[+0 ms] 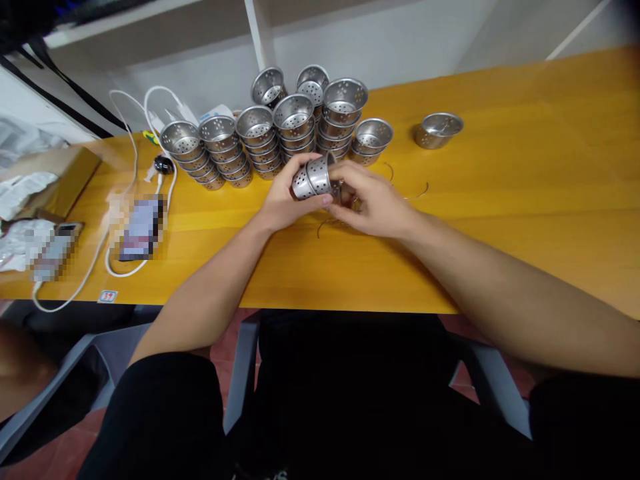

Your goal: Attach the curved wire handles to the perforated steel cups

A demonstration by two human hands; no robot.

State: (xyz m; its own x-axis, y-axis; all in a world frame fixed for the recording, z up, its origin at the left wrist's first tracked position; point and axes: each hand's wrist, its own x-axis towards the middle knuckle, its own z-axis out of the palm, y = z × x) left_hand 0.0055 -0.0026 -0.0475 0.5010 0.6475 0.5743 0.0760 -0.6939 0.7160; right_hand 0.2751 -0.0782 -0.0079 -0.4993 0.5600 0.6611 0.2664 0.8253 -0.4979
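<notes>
My left hand (285, 200) is closed around two nested perforated metal cups (309, 180), tilted on their side above the table. At the mouth of these cups is my right hand (370, 200), its fingers curled over the rim; what they pinch is mostly hidden. Thin curved wires (320, 230) lie on the table below and beside my right hand. Just behind my hands stand several stacks of the same perforated cups (294, 117), mouths up. A shorter stack (373, 137) is at their right end.
Farther right sits a separate metal cup (439, 130) with thin wire in it. On the left, a phone (141, 228), white cables (107, 233), another device (56, 250) and a cardboard box (63, 180) occupy the wooden table (525, 180). Another person's arm (23, 370) shows at lower left.
</notes>
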